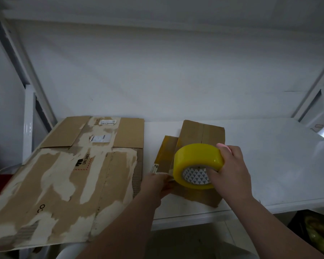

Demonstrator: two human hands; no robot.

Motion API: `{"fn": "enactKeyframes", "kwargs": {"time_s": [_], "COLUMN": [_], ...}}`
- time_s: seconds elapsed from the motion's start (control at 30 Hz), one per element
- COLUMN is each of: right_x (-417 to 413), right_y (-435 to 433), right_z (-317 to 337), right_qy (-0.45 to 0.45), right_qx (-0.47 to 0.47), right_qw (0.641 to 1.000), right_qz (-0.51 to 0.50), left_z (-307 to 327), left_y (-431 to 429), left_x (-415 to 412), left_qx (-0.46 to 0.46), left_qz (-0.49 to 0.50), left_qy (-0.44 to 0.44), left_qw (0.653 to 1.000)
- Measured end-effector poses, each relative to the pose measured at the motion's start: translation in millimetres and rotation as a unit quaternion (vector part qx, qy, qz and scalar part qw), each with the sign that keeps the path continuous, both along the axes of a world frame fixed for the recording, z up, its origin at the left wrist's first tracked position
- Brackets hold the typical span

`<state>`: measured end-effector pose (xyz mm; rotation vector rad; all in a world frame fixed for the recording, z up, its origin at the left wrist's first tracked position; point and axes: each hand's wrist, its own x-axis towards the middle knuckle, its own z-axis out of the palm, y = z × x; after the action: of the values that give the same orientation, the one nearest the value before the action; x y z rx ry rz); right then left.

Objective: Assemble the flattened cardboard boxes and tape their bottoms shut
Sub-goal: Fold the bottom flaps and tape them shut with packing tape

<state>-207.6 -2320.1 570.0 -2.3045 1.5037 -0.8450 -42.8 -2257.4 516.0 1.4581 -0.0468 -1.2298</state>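
White table [269, 165] carrying everything. Big torn flat cardboard [64, 193] lying at left, overhanging near edge. 2nd flat cardboard [120, 135] lying behind it, labels up. Small box [200, 133] sitting mid-table, just right of the flat sheets. Yellow tape roll [196, 159] standing on edge over box. R hand [232, 169] gripping roll, thumb in core. L hand [155, 186] holding box at near-left edge, fingertips partly hidden.

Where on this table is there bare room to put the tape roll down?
Widest: the table right of the small box, out to the frame post. A narrow strip lies between that box and the flat cardboard. The left side is covered with cardboard, and the left hand and the right hand with the tape roll crowd the box.
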Motion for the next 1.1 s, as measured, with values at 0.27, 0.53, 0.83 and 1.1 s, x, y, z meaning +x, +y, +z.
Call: {"fn": "enactKeyframes", "kwargs": {"time_s": [0.27,0.53,0.83,1.1], "right_x": [3,3,6,8], "right_y": [2,0,0,-12], "right_z": [-14,-16,-20,-20], "right_qy": [-0.105,-0.123,-0.149,-0.153], "right_qx": [0.069,0.078,0.095,0.116], "right_qw": [0.992,0.989,0.983,0.980], "right_qz": [-0.030,-0.039,-0.056,-0.059], "left_z": [4,11,9,-14], "left_y": [10,2,7,-2], "left_x": [0,10,0,17], "left_qx": [0.056,0.162,-0.053,-0.063], "left_qz": [-0.109,-0.185,-0.188,-0.288], "left_qy": [0.009,-0.194,-0.365,-0.287], "left_qw": [0.992,0.950,0.910,0.912]}}
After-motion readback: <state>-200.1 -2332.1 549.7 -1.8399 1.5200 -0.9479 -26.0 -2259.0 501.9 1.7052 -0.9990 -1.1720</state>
